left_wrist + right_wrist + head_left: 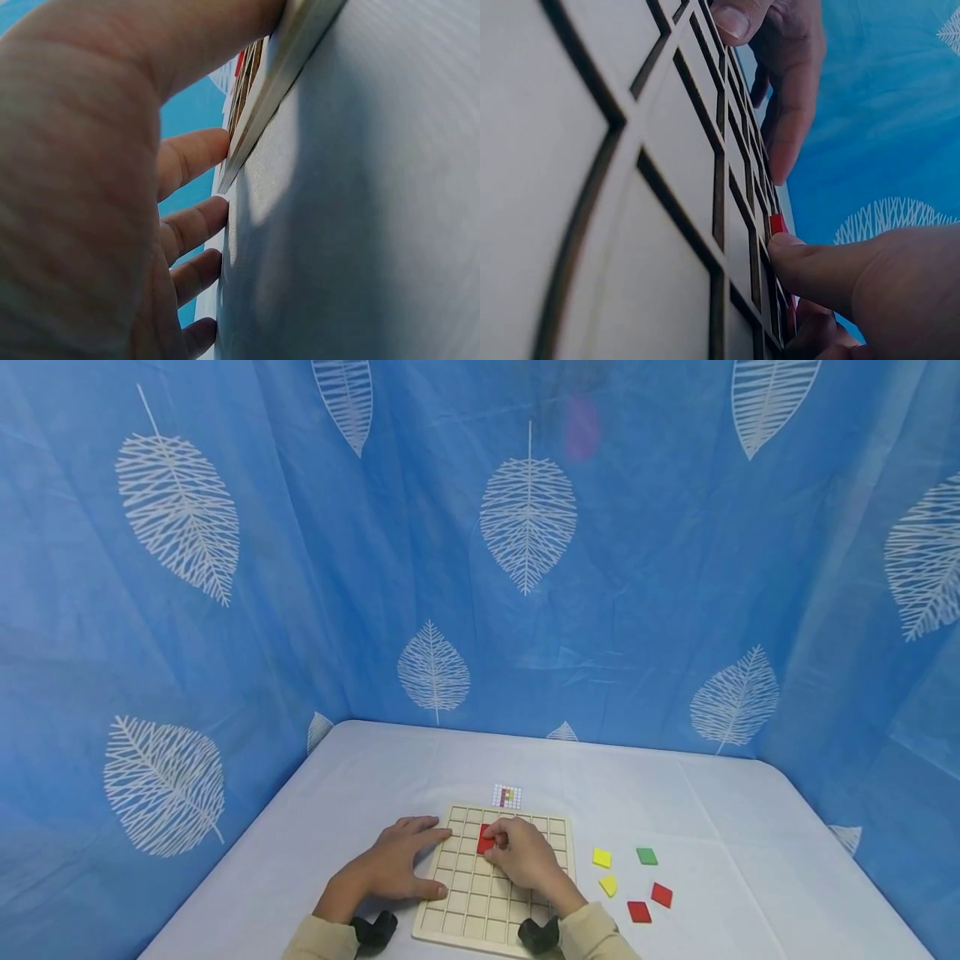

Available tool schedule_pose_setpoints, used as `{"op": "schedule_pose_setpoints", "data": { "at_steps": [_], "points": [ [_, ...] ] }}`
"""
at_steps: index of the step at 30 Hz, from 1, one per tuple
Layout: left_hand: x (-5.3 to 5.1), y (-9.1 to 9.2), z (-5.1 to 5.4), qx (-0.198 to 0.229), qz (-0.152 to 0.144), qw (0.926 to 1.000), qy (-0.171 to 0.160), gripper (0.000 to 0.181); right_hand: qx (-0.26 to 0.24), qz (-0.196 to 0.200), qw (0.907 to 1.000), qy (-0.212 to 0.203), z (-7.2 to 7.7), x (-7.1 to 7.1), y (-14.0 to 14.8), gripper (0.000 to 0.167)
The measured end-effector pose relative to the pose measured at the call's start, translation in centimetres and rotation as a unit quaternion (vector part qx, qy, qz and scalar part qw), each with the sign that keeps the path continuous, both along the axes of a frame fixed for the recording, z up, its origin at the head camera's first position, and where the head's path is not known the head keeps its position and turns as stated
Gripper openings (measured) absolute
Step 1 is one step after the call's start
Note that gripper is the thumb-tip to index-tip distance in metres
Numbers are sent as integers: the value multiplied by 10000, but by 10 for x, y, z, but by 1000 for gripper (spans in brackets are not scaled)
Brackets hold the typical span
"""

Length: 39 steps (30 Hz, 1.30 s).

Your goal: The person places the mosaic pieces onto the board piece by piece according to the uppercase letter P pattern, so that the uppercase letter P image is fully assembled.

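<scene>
Gridded board [457,902]; on it, red tile [483,842] apparently against right fingers [498,858]

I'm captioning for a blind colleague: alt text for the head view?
A person's right hand touches red pieces on a wooden grid board; the left hand rests at the board's left edge. Five loose yellow, green and red tiles lie to the right on a white table.

- The left hand [401,862] is blocking the grid board's [455,900] left edge.
- The right hand [528,858] is obstructing much of its right half.
- Between them, uncovered cells [477,906] are leaving a near-side lane.
- Loose tiles [639,912] are cluttering the table [780,893] rightward; bare surface is stretching beyond.
</scene>
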<state>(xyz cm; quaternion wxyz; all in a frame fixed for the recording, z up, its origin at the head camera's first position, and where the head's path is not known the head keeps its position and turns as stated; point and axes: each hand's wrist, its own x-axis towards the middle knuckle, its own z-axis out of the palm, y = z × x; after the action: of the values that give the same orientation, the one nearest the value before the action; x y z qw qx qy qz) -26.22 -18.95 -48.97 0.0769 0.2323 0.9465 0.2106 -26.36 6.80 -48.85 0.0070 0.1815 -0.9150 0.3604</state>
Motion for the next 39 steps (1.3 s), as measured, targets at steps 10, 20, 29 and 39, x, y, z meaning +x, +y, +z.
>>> {"op": "schedule_pose_setpoints", "data": {
  "at_steps": [10,20,29,39],
  "points": [
    [3,1,4,66,-46,10000,31,90,38,-101,9999,-71,2,0,-2,20],
    [4,2,5,47,-19,10000,-21,90,-75,-35,10000,-17,-3,-4,0,15],
    [3,2,4,8,-28,10000,-19,91,-46,-13,10000,-76,-2,-3,0,17],
    [2,0,3,65,-108,9999,66,90,-73,219,9997,-11,1,-1,2,20]
  ]
}}
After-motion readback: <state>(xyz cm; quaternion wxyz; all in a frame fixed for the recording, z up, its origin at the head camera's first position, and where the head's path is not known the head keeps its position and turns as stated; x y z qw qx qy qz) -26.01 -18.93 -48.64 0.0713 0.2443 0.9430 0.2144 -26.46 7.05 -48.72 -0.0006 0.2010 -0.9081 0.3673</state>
